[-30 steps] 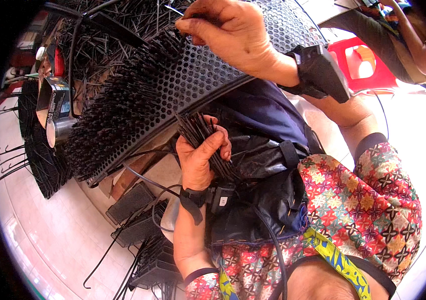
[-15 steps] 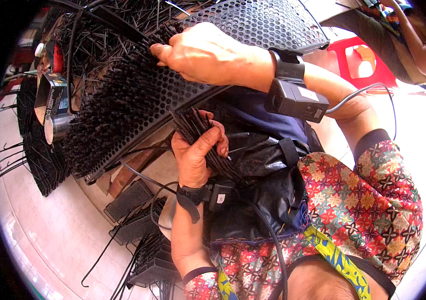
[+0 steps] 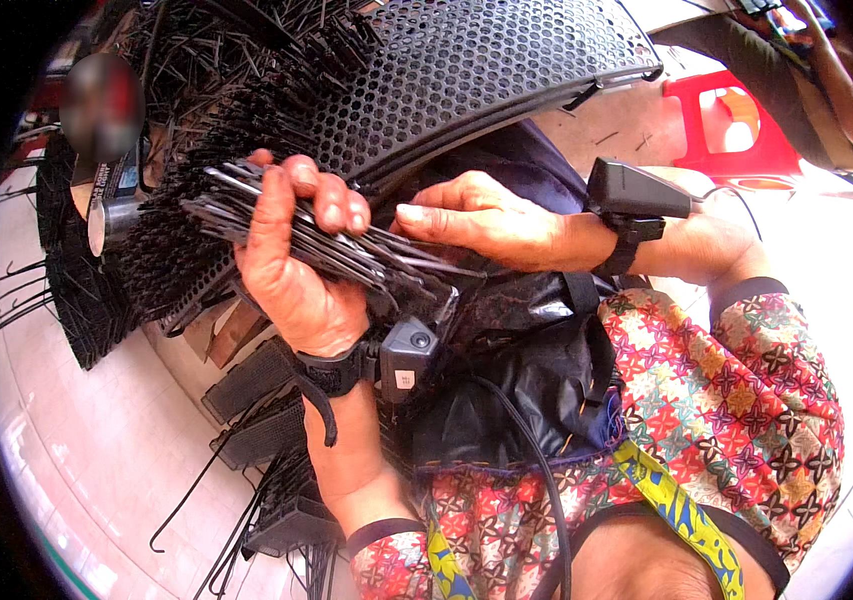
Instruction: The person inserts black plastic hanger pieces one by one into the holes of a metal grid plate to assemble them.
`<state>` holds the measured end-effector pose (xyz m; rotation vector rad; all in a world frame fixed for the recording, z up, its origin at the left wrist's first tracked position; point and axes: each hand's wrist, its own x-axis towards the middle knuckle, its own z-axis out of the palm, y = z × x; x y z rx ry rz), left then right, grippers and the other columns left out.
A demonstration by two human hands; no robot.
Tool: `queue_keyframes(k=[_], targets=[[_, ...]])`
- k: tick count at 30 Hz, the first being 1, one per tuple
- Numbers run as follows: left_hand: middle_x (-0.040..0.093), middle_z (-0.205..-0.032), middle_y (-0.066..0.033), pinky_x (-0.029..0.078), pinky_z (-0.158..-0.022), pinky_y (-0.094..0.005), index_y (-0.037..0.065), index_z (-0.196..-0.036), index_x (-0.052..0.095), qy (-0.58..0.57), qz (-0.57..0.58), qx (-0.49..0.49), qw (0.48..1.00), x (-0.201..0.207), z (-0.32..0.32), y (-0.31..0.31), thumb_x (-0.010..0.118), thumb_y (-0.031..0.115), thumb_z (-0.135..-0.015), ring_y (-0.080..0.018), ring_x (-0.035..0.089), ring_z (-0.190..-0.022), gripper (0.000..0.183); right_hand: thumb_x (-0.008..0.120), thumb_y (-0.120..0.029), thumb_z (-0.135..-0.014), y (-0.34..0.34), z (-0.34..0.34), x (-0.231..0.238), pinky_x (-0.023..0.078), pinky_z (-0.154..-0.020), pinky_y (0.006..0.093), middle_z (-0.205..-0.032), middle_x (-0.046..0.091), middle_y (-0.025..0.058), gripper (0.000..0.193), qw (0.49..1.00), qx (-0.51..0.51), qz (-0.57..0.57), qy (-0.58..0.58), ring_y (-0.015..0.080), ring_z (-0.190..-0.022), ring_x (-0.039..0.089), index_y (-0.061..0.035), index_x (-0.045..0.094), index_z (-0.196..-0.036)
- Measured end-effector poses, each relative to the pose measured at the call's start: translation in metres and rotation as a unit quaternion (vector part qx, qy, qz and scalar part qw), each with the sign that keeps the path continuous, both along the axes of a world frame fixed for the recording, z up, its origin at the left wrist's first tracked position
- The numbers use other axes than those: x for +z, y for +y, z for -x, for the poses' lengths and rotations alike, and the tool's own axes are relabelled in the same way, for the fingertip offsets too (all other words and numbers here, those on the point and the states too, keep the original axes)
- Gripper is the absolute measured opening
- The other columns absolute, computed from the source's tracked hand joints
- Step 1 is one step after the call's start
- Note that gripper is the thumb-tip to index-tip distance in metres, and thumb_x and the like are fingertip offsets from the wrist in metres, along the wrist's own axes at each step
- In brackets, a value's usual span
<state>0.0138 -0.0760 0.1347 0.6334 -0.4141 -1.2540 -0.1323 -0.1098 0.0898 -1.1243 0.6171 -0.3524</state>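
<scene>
My left hand (image 3: 301, 265) is closed around a bundle of thin black sticks (image 3: 346, 250), which lies slantwise across the palm; some stick ends look shiny. Beside the bundle's lower right end is my right hand (image 3: 486, 220), fingers stretched out and the fingertips close to the sticks; whether they touch I cannot tell. Just beyond both hands slopes a black perforated panel (image 3: 446, 60) with round holes. Its left part is densely filled with upright black sticks (image 3: 181, 205), while bare holes show on the right part. A black apron-like sheet (image 3: 516, 390) covers my lap.
Loose black sticks (image 3: 216, 65) lie heaped behind the panel. A metal cylinder (image 3: 114, 225) stands at its left. Black perforated pieces (image 3: 256, 385) and long hooked rods (image 3: 186, 500) are at lower left. A red plastic stool (image 3: 691, 110) and another person (image 3: 846, 100) are at upper right.
My right hand has left the stick-filled part of the panel and come down beside the bundle. My left hand has moved up and left with the bundle, now turned more level.
</scene>
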Motion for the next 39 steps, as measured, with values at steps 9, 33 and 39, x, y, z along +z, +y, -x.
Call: queue_keyframes(k=[9, 33, 39], targets=[[0.051, -0.08, -0.0069, 0.041, -0.057, -0.0274, 0.005, -0.099, 0.044, -0.132, -0.019, 0.131, 0.982, 0.003, 0.011, -0.002, 0.053, 0.003, -0.079, -0.0129, 0.046, -0.063, 0.021, 0.036, -0.047, -0.085, 0.006, -0.012, 0.0, 0.048, -0.063, 0.0412, -0.076, 0.058, 0.0142, 0.051, 0.887, -0.055, -0.447, -0.101, 0.0281, -0.066, 0.058, 0.0008, 0.051, -0.094], [0.053, -0.068, -0.0105, 0.044, -0.051, -0.0267, -0.004, -0.09, 0.048, -0.127, -0.07, 0.043, 0.988, -0.015, 0.032, 0.019, 0.053, -0.006, -0.073, -0.0171, 0.051, -0.055, 0.018, 0.048, -0.018, -0.085, -0.002, -0.008, 0.011, 0.038, -0.048, 0.0192, -0.062, 0.054, -0.0007, 0.022, 0.987, -0.138, 0.019, -0.081, 0.0057, -0.054, 0.047, 0.0006, 0.056, -0.076], [0.053, -0.068, -0.0099, 0.041, -0.046, -0.0263, -0.004, -0.089, 0.049, -0.117, -0.13, -0.086, 0.981, -0.026, 0.027, 0.036, 0.056, -0.005, -0.072, -0.0161, 0.05, -0.051, 0.019, 0.059, -0.014, -0.078, -0.027, -0.008, 0.039, 0.042, -0.055, 0.0192, -0.068, 0.057, 0.0022, 0.023, 0.953, -0.242, 0.172, -0.069, 0.0056, -0.064, 0.051, 0.006, 0.057, -0.09]])
